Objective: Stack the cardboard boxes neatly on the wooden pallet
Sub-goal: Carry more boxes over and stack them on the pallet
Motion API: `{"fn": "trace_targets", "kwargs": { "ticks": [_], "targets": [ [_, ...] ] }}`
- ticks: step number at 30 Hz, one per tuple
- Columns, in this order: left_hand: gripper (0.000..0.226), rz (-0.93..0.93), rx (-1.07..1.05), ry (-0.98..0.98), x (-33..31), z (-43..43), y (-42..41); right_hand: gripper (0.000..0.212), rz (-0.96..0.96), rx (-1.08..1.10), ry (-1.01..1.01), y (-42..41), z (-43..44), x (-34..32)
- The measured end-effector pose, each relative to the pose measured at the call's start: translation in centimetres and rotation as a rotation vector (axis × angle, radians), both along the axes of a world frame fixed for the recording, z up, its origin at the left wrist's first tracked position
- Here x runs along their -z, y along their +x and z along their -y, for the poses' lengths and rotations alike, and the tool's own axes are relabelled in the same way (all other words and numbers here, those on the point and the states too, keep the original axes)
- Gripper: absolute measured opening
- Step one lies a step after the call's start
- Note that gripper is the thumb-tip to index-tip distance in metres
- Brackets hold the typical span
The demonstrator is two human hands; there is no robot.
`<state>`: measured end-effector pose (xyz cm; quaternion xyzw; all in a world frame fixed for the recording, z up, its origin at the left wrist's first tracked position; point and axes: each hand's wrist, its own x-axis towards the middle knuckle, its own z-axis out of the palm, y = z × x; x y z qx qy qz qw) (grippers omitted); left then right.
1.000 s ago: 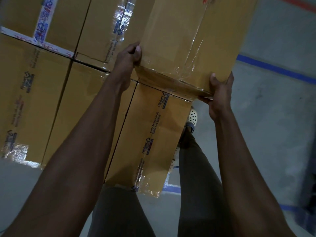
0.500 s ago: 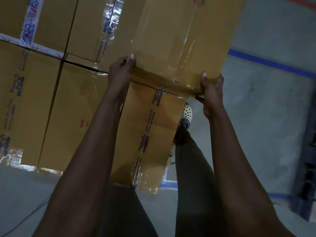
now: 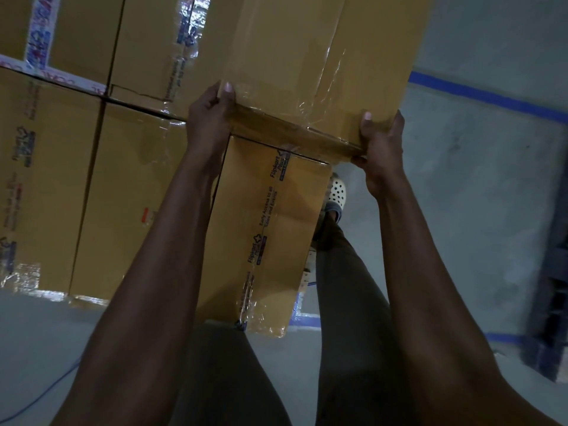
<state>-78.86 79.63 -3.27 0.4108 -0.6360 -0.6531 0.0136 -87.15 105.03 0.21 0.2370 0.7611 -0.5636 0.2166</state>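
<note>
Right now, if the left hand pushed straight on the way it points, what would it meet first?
Probably the stacked box just beyond the left hand, left of the held box it grips; depth is unclear.

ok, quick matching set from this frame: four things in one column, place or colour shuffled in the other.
1 left hand
2 right hand
3 shoe
4 floor line

A blue
B white with dark dots
C grips the near right corner of the box
D grips the near left corner of the box

Pairs: 1-D, 2-C, 3-B, 4-A
</note>
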Motion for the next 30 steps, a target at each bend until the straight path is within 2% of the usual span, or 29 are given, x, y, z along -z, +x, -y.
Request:
{"fn": "trace_targets", "kwargs": {
  "ticks": [8,11,14,20,30],
  "targets": [
    [0.037,0.009,0.001,-0.038,-0.2,-0.8,-0.3,0.065,-0.016,-0.018,0.058,-1.0,-0.6,0.1],
    [0.035,0.017,-0.03,0.006,-0.3,-1.4,-0.2,0.073,-0.022,-0.019,0.08,-0.5,-0.5,0.1],
    [0.044,0.017,-0.062,0.019,-0.5,-1.8,-0.1,0.076,-0.029,-0.041,0.076,-0.4,-0.8,0.3],
    [0.044,0.054,-0.071,0.024,-0.5,-1.9,-0.1,0.067,-0.017,-0.054,0.027,-0.4,-1.0,0.3],
    [0.048,0.041,-0.071,0.04,-0.6,-1.6,0.7,0.077,-0.027,-0.047,0.053,0.2,-1.1,1.2]
  ]
}}
